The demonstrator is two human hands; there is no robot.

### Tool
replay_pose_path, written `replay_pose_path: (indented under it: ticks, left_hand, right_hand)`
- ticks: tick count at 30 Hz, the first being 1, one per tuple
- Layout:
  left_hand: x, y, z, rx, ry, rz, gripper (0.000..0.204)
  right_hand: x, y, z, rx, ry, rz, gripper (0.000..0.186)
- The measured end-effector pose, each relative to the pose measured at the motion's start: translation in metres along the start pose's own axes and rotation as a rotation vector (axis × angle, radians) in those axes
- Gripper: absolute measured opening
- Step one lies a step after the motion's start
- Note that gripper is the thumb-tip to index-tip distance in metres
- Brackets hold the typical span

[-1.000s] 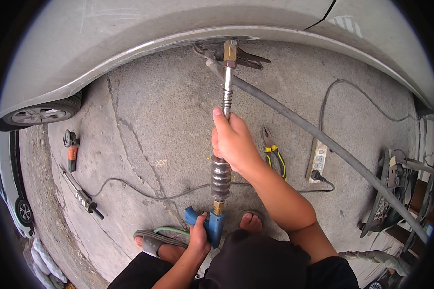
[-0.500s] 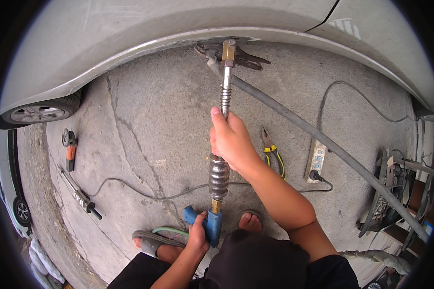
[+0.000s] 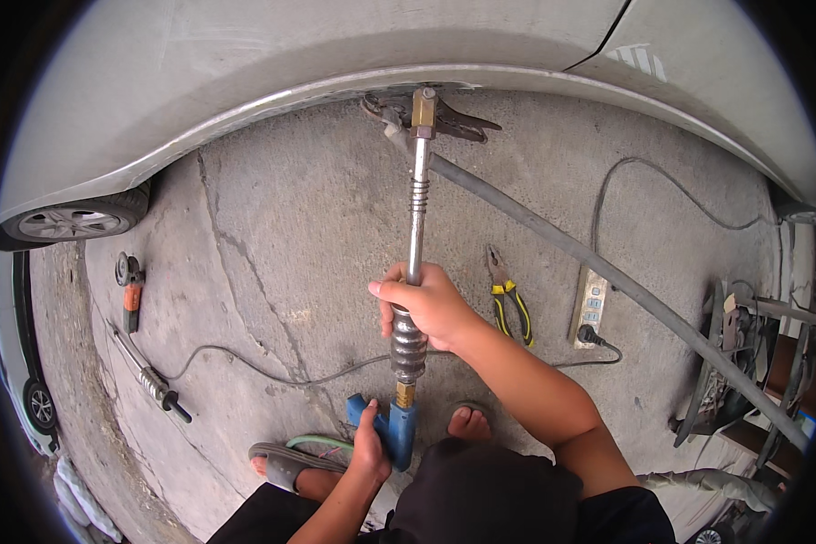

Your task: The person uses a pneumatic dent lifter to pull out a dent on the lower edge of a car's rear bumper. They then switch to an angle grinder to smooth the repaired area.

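A slide hammer (image 3: 415,195) with a steel rod, a small spring and a brass-coloured end piece stretches from my body to the lower edge of a pale car panel (image 3: 408,36). My left hand (image 3: 369,446) is closed round its blue pistol-shaped handle (image 3: 402,435). Farther up, my right hand (image 3: 426,304) wraps the rod at the top of the ribbed metal weight (image 3: 409,349), its thumb pointing left. Locking pliers (image 3: 462,124) sit at the panel edge behind the brass end; their contact with the panel is partly hidden.
A long grey bar (image 3: 571,249) slants from the pliers to the lower right. On the concrete lie yellow-black pliers (image 3: 511,299), a power strip (image 3: 589,304) with a cord, an angle grinder (image 3: 130,290) and another rod tool (image 3: 150,374). A car wheel (image 3: 77,220) stands left.
My right hand has slid down the rod toward me, to the top of the weight. My left hand keeps its hold on the handle. The view has shifted slightly.
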State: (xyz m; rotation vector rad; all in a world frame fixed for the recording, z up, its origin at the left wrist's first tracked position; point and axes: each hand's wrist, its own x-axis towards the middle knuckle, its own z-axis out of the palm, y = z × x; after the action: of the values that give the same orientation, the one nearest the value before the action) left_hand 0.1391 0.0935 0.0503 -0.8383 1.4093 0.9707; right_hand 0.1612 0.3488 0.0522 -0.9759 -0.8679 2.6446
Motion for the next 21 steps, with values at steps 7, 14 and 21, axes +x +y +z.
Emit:
replay_pose_path:
  ticks: [7, 14, 21]
  left_hand:
    - [0.032, -0.017, -0.024, 0.010, -0.004, -0.053, 0.052]
    - [0.036, -0.023, -0.027, 0.013, 0.027, 0.027, 0.048]
    - [0.054, -0.037, -0.041, 0.038, 0.050, 0.001, 0.048]
  right_hand:
    - [0.018, -0.031, -0.001, -0.076, 0.051, -0.157, 0.020]
    - [-0.002, 0.008, -0.001, -0.338, 0.027, -0.256, 0.023]
    - [0.023, -0.032, -0.020, 0.384, -0.463, 0.068, 0.060]
